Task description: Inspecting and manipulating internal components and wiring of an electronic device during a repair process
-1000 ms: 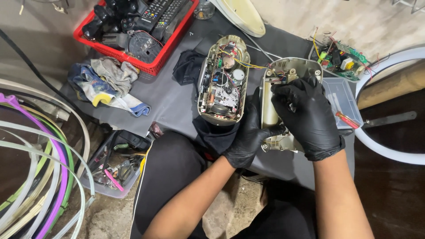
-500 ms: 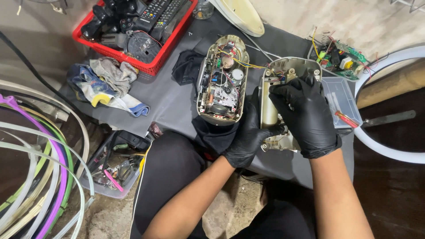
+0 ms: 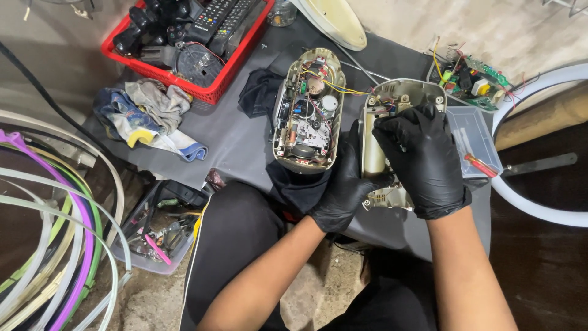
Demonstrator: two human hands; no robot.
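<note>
Working inside the open half-shell, both gloved hands on it

Our left hand [image 3: 343,190] wraps the near left edge of the cream half-shell [image 3: 401,98] and steadies it, while our right hand [image 3: 422,156] lies curled over its middle with fingertips pressed into the cavity; whether they pinch a small part we cannot tell. To do this well, we judge that the left hand should clamp firmly so the shell does not rock, and the right should work gently near the thin wires at the far end. The shell lies on the dark mat [image 3: 233,132], just right of the other half [image 3: 309,110] with its exposed parts. Its long axis runs away from us, rounded end pointing far, open side up.
</note>
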